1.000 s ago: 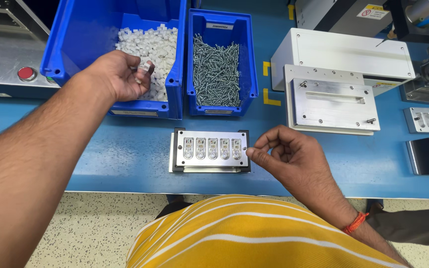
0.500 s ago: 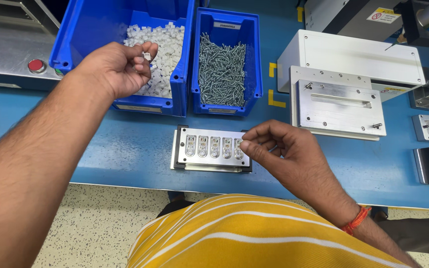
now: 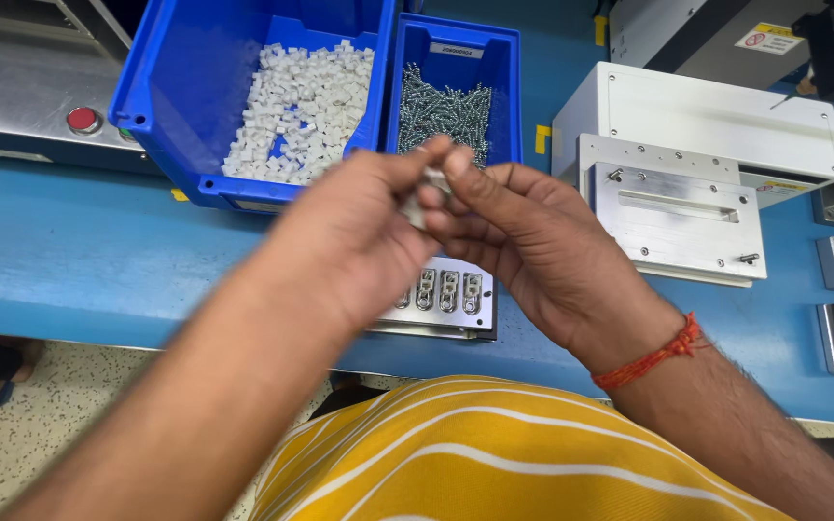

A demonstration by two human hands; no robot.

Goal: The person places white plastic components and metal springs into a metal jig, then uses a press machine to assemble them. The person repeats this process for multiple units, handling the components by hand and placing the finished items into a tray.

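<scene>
You are bringing your left hand (image 3: 359,227) away from the bin of white pieces (image 3: 296,82) and your right hand (image 3: 523,246) up off the metal fixture (image 3: 446,294); both hands are now meeting above it, fingertips pinching a small piece (image 3: 433,179) together.

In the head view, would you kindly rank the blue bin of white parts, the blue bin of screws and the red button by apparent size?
1. Blue bin of white parts
2. Blue bin of screws
3. Red button
</scene>
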